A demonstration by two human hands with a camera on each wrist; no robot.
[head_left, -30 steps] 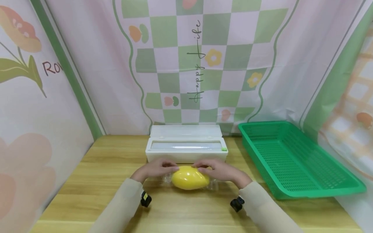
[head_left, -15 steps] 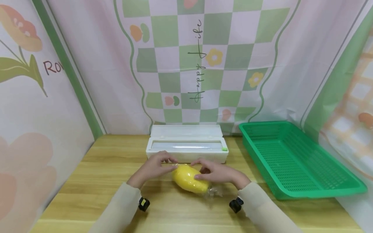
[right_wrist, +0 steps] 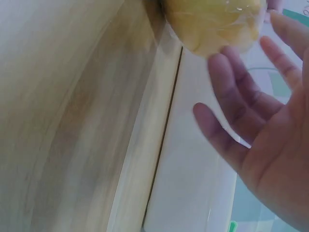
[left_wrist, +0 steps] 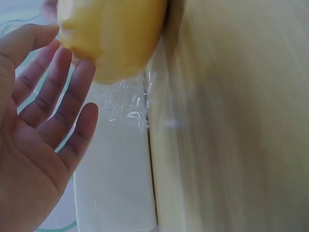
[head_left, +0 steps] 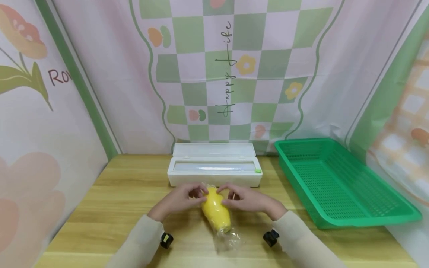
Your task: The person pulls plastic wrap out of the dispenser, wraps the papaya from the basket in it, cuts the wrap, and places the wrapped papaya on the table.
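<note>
A shiny yellow mango-like fruit (head_left: 216,210) in clear cling film lies at the middle of the table, its long side pointing toward me. Loose crumpled film (head_left: 229,240) sticks out from its near end. On its left side, my left hand (head_left: 181,199) holds the far part with thumb and fingertips. My right hand (head_left: 249,199) holds it from the right in the same way, thumb on the side and index finger at the far end. Both wrist views show the lower fingers bent and spread below the fruit (left_wrist: 113,38). Just behind stands a white cling film box (head_left: 214,180).
The film box's lid (head_left: 214,150) is raised, showing the roll (head_left: 214,167) inside and a green slider (head_left: 257,171) at its right end. A green perforated basket (head_left: 298,186) stands on the right of the wooden table (head_left: 130,186). Printed curtains hang behind.
The fruit has turned from lying crosswise to pointing toward me, its right end swinging nearer. Both hands have shifted their fingers along it. Box and basket have stayed put.
</note>
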